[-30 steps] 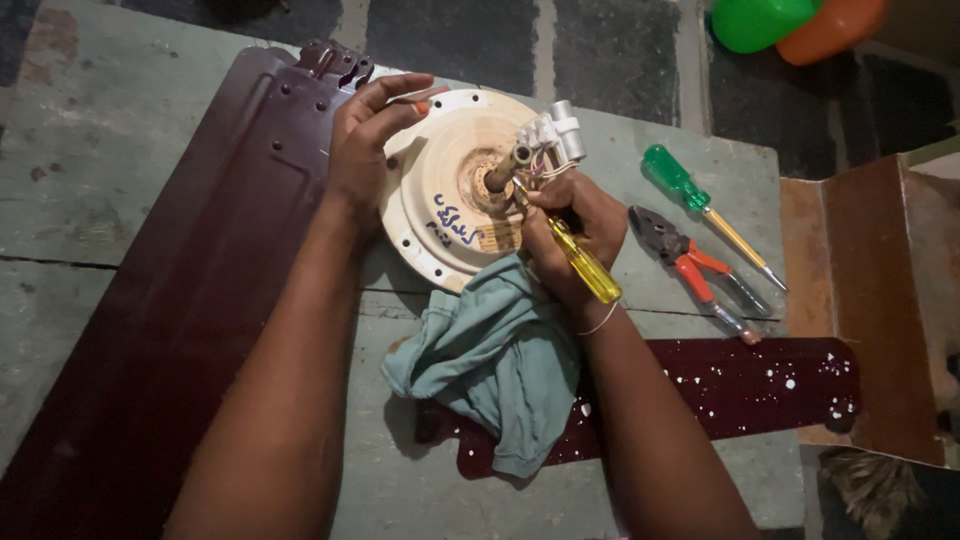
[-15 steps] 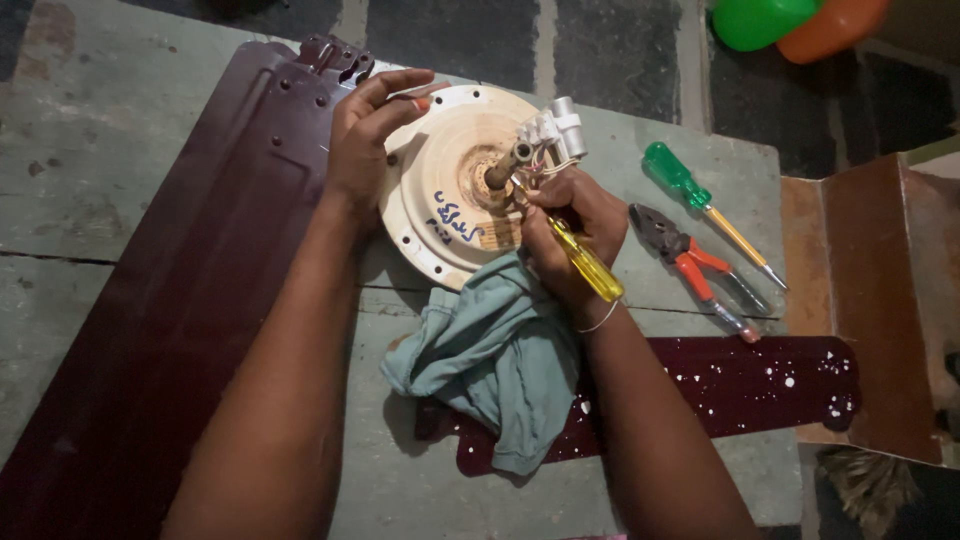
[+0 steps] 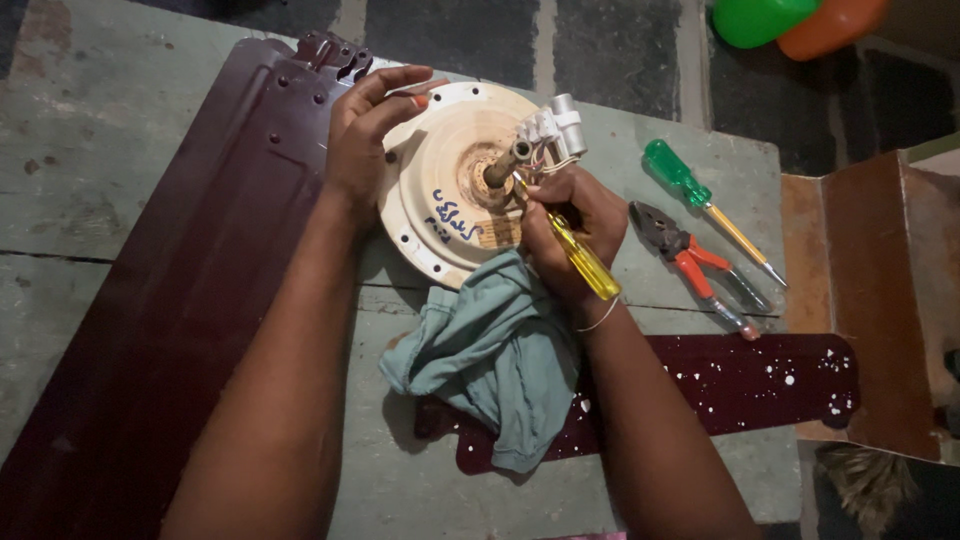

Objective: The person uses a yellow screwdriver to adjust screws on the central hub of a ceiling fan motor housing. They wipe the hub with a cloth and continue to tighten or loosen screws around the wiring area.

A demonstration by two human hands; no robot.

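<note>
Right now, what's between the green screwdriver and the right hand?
Head view: orange-handled pliers lie between the green screwdriver and the right hand.

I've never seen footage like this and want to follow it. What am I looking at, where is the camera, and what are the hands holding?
One camera sits on a person's head, looking down at their own bare hands. The left hand steadies a round cream fan motor on a worn table. The right hand grips a yellow screwdriver, its tip at the motor's shaft. Nearby lie a green screwdriver, orange pliers, a teal cloth and dark maroon fan blades.
</note>
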